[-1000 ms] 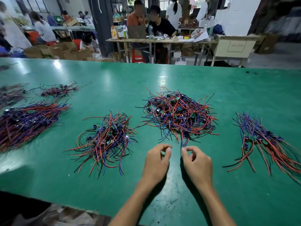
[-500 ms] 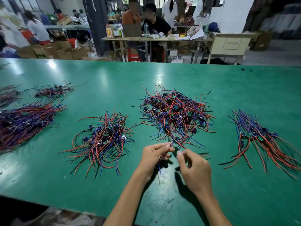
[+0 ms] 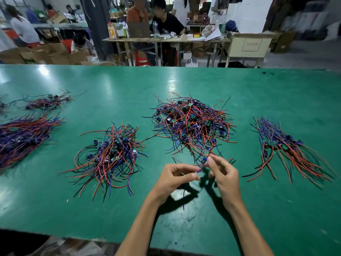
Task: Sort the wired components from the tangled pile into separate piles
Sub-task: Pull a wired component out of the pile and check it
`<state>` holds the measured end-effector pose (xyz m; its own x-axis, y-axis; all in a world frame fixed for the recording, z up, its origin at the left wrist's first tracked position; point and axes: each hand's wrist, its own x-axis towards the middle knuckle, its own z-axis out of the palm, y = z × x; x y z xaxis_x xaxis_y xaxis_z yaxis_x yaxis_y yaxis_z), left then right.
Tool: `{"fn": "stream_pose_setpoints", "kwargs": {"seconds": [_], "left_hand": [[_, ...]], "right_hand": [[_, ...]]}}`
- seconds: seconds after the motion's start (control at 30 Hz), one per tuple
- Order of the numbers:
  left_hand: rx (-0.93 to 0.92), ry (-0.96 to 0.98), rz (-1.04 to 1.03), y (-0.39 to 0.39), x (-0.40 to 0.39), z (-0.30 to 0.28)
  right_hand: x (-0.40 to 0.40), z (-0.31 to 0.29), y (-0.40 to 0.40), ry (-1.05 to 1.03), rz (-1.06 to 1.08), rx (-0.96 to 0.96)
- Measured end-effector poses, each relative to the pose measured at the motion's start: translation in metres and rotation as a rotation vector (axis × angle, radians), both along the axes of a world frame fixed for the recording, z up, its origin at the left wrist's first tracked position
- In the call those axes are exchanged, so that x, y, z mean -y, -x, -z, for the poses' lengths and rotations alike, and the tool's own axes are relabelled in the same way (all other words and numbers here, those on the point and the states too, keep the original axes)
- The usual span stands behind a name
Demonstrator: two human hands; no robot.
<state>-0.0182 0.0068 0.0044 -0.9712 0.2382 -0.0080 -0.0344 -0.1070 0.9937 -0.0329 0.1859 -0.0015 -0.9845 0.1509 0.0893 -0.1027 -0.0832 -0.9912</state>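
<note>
A second before, both hands had rested on the bare table (image 3: 276,209) below the tangle (image 3: 191,124), fingers curled on nothing. By this moment they had lifted, and a component (image 3: 204,160) hung between them at the tangle's near edge. The right hand (image 3: 224,177) pinched it at the small blue part while the left hand (image 3: 173,179) pinched its blue wire (image 3: 200,169) lower down. Its red wire seemed to run back into the tangle, so it probably was not free yet. The left pile (image 3: 110,154) and right pile (image 3: 287,150) lay as they had, well apart from the hands; which one should receive it could not be judged.
</note>
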Motion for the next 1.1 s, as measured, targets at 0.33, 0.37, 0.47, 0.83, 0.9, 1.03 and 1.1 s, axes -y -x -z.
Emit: {"fn": "stream_pose_setpoints", "kwargs": {"seconds": [0.33,0.37,0.47,0.83,0.9,1.03,1.1], "left_hand": [[-0.489,0.81,-0.399,-0.006,-0.02,0.005],[-0.525,0.854,-0.413,-0.007,-0.021,0.004],[-0.572,0.849,-0.323,-0.009,-0.017,0.001],[-0.306,0.739,-0.253,0.001,0.007,-0.015],[-0.151,0.641,-0.191,0.003,0.008,-0.014],[0.117,0.346,0.0,0.007,-0.004,-0.023],[0.112,0.363,0.062,0.012,-0.012,-0.026]], "right_hand": [[-0.013,0.002,-0.006,0.131,-0.076,0.026],[-0.012,0.002,-0.005,0.122,-0.075,0.04],[-0.011,0.001,-0.004,0.197,-0.036,0.093],[-0.02,-0.03,0.043,0.224,-0.04,0.36],[-0.019,-0.028,0.041,0.231,-0.054,0.322],[-0.019,-0.025,0.035,0.199,-0.083,0.282],[-0.02,-0.024,0.034,0.177,-0.079,0.259]]}}
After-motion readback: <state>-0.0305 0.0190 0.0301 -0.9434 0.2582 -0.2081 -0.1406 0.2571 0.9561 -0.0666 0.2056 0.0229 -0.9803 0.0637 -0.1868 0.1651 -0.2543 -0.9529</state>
